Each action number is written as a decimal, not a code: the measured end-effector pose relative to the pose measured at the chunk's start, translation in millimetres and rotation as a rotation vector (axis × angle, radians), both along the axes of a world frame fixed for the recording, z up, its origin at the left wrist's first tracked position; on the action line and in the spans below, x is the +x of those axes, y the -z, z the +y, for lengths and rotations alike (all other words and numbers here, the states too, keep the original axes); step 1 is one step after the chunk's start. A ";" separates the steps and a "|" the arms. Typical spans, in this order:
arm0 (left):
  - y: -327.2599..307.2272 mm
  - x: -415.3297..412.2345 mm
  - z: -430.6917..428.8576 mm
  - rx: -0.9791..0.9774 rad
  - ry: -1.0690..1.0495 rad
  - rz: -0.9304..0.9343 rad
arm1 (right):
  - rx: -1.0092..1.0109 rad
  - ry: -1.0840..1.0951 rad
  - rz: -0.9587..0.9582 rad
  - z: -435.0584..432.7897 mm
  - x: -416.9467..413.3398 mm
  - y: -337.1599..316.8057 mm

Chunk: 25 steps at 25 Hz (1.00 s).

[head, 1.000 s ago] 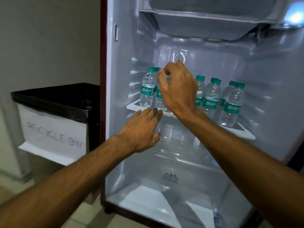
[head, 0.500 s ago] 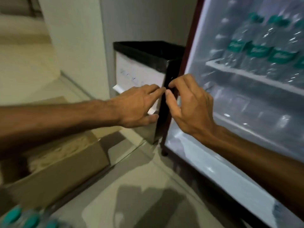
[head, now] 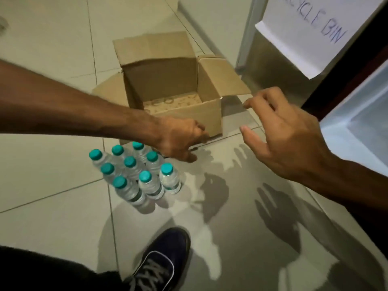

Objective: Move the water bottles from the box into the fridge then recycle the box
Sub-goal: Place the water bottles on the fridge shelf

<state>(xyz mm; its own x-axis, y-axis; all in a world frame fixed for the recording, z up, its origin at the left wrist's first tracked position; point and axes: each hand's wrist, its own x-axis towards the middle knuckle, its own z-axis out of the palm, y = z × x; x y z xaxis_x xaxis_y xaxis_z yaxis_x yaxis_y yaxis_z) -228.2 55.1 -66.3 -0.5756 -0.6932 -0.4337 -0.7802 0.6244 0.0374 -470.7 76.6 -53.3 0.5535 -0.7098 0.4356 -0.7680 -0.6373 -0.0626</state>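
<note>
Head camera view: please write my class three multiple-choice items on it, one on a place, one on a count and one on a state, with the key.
1. Where do the water bottles stand?
A. on the floor next to the box
B. inside the fridge
C. in the bin

2. How many teal caps show?
A. six
B. twelve
C. nine

3. How is the box?
A. taped shut
B. open at the top
C. flattened

Key:
1 A: the bottles stand on the floor tiles, outside the box and close to its near side.
2 C: the caps form three rows of three.
3 B: its flaps are spread and its inside shows.
</note>
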 end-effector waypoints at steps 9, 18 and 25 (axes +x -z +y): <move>38.8 23.3 38.8 0.111 0.090 -0.215 | 0.155 -0.013 0.117 12.2 11.4 16.4; 19.6 3.3 15.3 0.165 -0.022 0.034 | 0.401 0.029 0.137 15.2 10.2 15.8; -35.7 -46.1 -11.7 0.157 0.132 0.234 | 0.851 0.115 -0.127 8.0 -4.3 -3.6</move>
